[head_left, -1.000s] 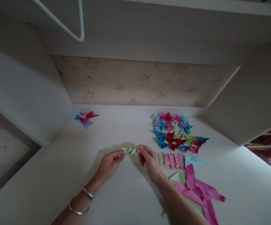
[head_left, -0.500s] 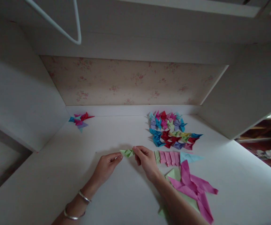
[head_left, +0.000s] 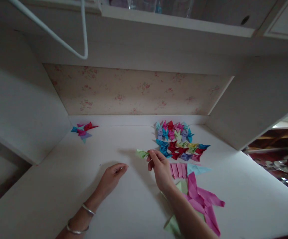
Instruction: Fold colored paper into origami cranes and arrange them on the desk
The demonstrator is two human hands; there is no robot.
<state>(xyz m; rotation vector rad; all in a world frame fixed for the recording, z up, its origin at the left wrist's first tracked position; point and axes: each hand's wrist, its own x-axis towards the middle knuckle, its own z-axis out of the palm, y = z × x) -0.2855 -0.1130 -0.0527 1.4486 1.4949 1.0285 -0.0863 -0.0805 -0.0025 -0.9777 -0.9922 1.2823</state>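
Observation:
Between the thumb and fingers of my right hand [head_left: 159, 167] is a small light green folded paper piece [head_left: 142, 153], held up over the white tabletop. My left hand [head_left: 113, 175] is apart from it, lower and to the left. Its thumb lies against the curled fingers, and nothing shows in them. Just beyond my right hand lie rows of small folded paper pieces [head_left: 183, 149] in blue, red, yellow and purple. Pink pleated folds [head_left: 178, 170] and a pale blue paper triangle [head_left: 198, 168] lie to its right.
Large magenta folded strips [head_left: 203, 200] lie over green paper [head_left: 172, 225] by my right forearm. More small origami pieces [head_left: 175, 131] sit at the back right, and a little cluster [head_left: 84, 130] at the back left. A white cable [head_left: 66, 46] hangs above. Cabinet walls flank the white tabletop [head_left: 124, 212].
My right hand has carried the green folded paper up and away from my left hand, which has let go of it. The view has tilted up slightly.

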